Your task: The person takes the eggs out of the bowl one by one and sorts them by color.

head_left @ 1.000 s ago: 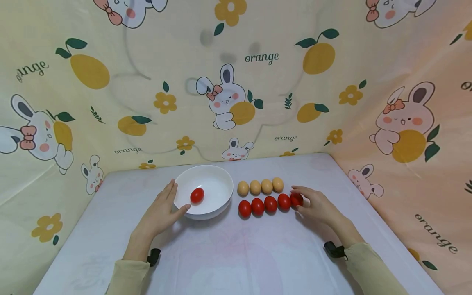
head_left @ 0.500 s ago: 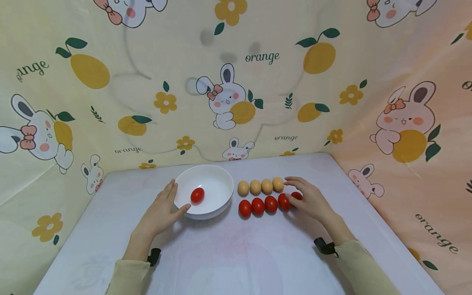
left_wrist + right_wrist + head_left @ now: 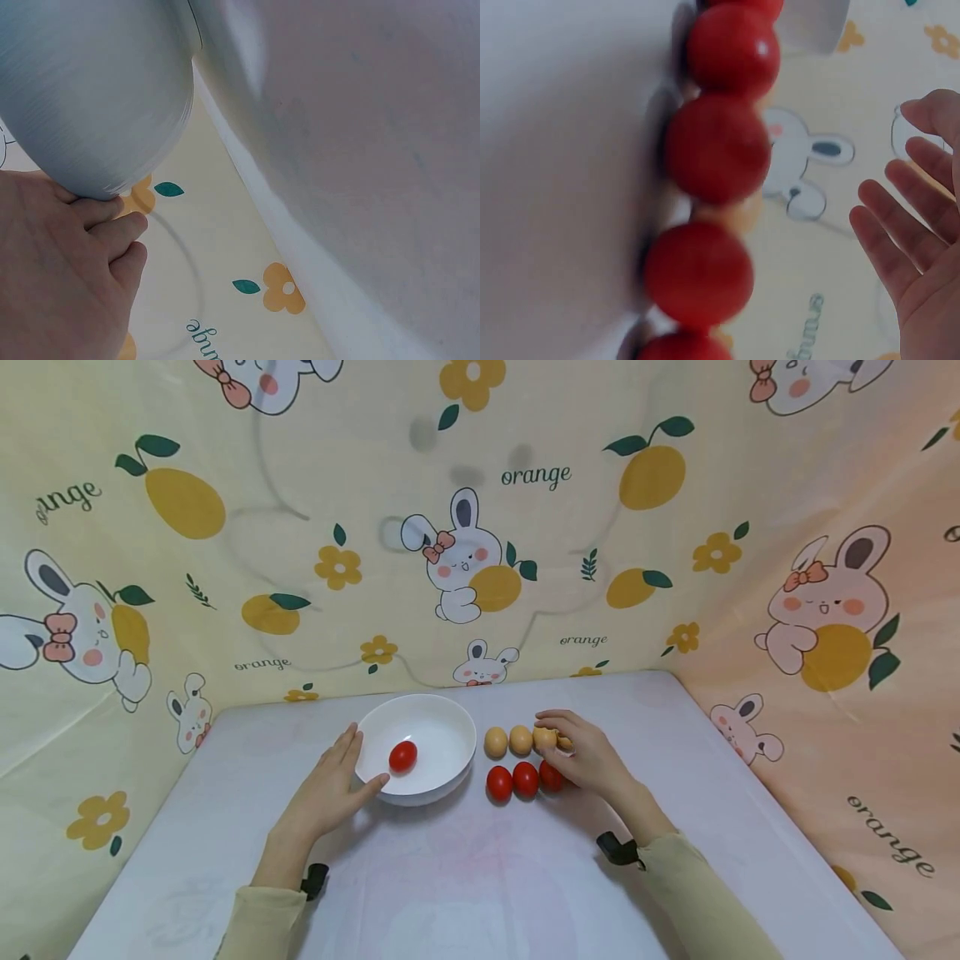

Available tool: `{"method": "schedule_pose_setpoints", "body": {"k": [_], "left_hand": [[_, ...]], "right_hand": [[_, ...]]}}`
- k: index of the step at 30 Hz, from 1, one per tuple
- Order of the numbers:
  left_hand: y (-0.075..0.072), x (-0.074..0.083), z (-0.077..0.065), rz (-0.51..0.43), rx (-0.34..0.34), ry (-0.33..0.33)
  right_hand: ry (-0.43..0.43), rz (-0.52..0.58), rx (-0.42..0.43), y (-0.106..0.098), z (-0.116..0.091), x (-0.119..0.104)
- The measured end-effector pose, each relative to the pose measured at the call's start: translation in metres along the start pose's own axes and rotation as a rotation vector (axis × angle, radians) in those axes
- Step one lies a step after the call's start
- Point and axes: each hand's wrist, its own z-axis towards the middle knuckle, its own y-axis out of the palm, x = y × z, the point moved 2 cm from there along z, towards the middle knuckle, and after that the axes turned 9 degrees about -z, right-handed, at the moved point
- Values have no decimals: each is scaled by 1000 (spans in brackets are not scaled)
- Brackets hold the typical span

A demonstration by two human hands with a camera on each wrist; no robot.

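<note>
A white bowl (image 3: 446, 735) with one red egg (image 3: 402, 757) inside stands left of centre in the head view. My left hand (image 3: 322, 797) rests against the bowl's left side, fingers along the outer wall and thumb at the front rim. The left wrist view shows those fingertips (image 3: 101, 210) touching the bowl's wall. To the bowl's right lie a row of tan eggs (image 3: 521, 740) and, in front, a row of red eggs (image 3: 526, 779). Over the right end of both rows hovers my right hand (image 3: 592, 764), partly hiding them; the right wrist view shows its fingers spread, holding nothing.
A white-covered table (image 3: 465, 877) bears everything. Behind it rises a yellow sheet (image 3: 555, 552) printed with rabbits and oranges, which continues along the left and right sides. Black wrist cameras (image 3: 619, 849) sit on both wrists.
My right hand has moved left along the rows, from the rightmost red egg to above the right-hand tan and red eggs. My left hand stays at the bowl.
</note>
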Motion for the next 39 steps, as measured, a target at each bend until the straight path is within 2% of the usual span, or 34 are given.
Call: {"method": "schedule_pose_setpoints", "body": {"k": [14,24,32,39], "left_hand": [[0,-4,-1,-2,5,1],[0,-3,0,-13,2,2],[-1,-2,1,-11,6,9],[0,-4,2,1,5,11]], "right_hand": [[-20,53,-98,34,40,-45],[-125,71,-168,57,66,-72],[-188,29,-265,78,84,-90],[-179,-11,-377,93,100,-104]]}}
